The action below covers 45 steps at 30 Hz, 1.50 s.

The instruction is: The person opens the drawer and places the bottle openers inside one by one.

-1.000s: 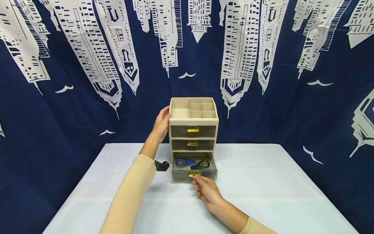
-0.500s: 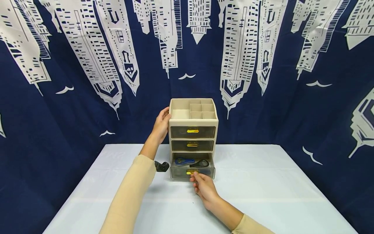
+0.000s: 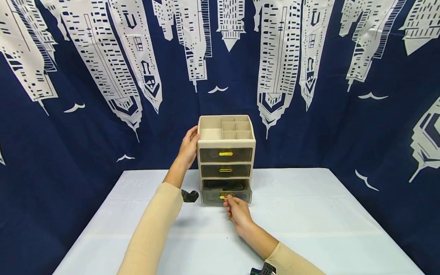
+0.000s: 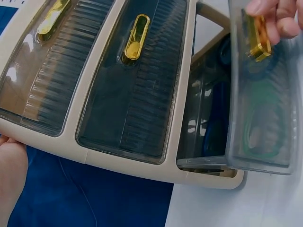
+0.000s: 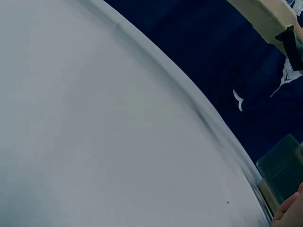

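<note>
A cream desktop drawer cabinet (image 3: pixel 226 143) with smoky clear drawers stands on the table. Its bottom drawer (image 3: pixel 209 198) is pulled partway out. My right hand (image 3: pixel 239 214) pinches that drawer's gold handle (image 4: pixel 259 40) between thumb and fingers. On the cabinet's left side rests my left hand (image 3: pixel 187 149), with its fingers along the upper side wall. Inside the bottom drawer, a dark blue tool (image 4: pixel 216 118) shows in the left wrist view; its kind is unclear. A green loop (image 4: pixel 262 127) appears through the drawer front.
Above the bottom drawer, the middle drawer (image 3: pixel 209 171) and top drawer (image 3: pixel 209 155) are closed. Compartments (image 3: pixel 237 126) form the cabinet's top. The white table (image 3: pixel 302 221) ends at a navy curtain (image 3: pixel 292 152) printed with buildings. A black wrist device (image 3: pixel 190 196) is beside the left sleeve.
The bottom drawer has slid inward with my right hand at its handle, and the blue and black tools inside are now mostly under the cabinet. My left hand stays at the side.
</note>
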### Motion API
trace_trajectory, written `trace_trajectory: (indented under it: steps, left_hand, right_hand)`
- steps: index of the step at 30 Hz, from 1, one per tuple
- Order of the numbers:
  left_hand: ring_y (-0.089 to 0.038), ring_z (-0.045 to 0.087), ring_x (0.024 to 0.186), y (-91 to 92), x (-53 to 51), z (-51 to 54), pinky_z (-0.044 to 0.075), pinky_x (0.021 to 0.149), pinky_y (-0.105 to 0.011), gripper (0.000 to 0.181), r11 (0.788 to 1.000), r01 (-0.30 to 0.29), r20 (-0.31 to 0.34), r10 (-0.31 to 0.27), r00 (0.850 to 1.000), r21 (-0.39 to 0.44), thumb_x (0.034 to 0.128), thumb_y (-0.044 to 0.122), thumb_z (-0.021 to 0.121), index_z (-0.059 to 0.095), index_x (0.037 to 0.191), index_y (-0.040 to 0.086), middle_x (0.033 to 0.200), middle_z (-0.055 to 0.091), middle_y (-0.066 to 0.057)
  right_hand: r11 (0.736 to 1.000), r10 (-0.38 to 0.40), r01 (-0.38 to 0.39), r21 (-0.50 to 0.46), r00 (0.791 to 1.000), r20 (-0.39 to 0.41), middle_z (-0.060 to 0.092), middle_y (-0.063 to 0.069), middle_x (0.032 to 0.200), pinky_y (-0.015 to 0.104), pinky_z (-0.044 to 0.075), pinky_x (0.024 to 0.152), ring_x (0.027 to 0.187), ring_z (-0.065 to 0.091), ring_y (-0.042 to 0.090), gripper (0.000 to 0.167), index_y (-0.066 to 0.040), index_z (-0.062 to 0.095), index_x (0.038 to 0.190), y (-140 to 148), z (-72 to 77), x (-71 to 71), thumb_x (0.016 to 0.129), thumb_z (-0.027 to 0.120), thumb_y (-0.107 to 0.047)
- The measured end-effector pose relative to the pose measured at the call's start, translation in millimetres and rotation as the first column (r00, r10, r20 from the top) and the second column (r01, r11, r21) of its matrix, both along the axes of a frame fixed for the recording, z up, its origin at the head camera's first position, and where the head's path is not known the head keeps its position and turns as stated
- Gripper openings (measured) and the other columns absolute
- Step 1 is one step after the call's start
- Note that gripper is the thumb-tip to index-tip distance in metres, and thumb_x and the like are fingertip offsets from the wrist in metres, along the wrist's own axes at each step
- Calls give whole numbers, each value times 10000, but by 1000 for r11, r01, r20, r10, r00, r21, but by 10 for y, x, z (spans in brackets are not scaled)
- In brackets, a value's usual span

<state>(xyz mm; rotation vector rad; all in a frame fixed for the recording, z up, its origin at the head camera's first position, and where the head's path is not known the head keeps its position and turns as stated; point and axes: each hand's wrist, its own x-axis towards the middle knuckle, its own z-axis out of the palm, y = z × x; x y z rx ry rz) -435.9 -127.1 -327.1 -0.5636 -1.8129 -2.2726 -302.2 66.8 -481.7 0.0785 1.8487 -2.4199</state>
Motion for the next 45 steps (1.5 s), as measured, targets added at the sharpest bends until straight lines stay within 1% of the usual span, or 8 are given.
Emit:
trace_trajectory:
  steps: [8,21,31,35,37,40,43,45]
  left_hand:
    - [-310,351,1453,10,-27,32,338,1149,-455,499,1000,13,-3,-13,1000,-9,1133,100,390,264,1611,33,1623,311,-181]
    - [-307,369,1448,-52,13,73,349,1147,-463,501,1000,-3,30,3,1000,-15,1133,107,404,272,1611,37,1630,315,-169]
    - [-341,376,1441,-21,-8,113,347,1144,-497,500,999,-2,43,3,999,-34,1124,72,402,276,1606,30,1627,314,-193]
    - [-334,385,1432,0,-19,117,359,1135,-493,497,999,6,60,-4,998,-36,1124,75,407,283,1604,37,1624,320,-185]
    - [-339,393,1425,4,-24,120,368,1128,-495,493,999,7,67,-4,998,-49,1123,69,411,292,1600,44,1619,325,-189]
    - [-343,425,1404,-11,-24,127,393,1109,-496,496,995,-22,64,28,998,-99,1119,86,438,304,1596,49,1604,351,-195]
    - [-344,454,1388,-64,-4,135,417,1097,-487,537,975,-91,35,100,994,-201,1113,175,498,310,1601,50,1590,380,-190]
    - [-345,450,1400,-139,38,140,413,1104,-484,581,941,-143,-6,149,989,-308,1107,260,523,306,1607,58,1589,383,-184]
  right_hand:
    - [996,-83,84,-4,996,8,578,6,878,178,414,593,707,451,85,352,53,606,1150,-105,25,-229,1124,487,-277]
    - [991,-131,131,15,991,6,582,4,839,178,401,560,656,463,78,352,48,613,1142,-194,13,-567,1126,479,-276]
    - [989,-130,130,75,991,-11,573,8,808,186,402,543,630,464,77,331,48,618,1086,-143,57,-707,1126,474,-247]
    - [979,-120,124,163,992,-36,591,21,790,183,384,501,586,457,73,344,71,647,1049,-61,67,-721,1113,507,-236]
    - [966,-105,113,233,993,-47,606,43,782,190,373,487,567,454,82,350,81,663,1031,-7,80,-723,1104,527,-233]
    - [923,-47,73,378,996,-77,652,94,797,216,393,494,559,473,108,364,84,686,1043,88,119,-720,1092,548,-249]
    - [855,40,17,518,994,-98,697,125,853,253,448,543,605,534,143,381,74,703,1080,236,183,-699,1086,558,-278]
    - [795,101,-5,607,987,-124,710,129,892,276,487,597,666,580,166,382,56,711,1106,374,247,-673,1083,566,-297]
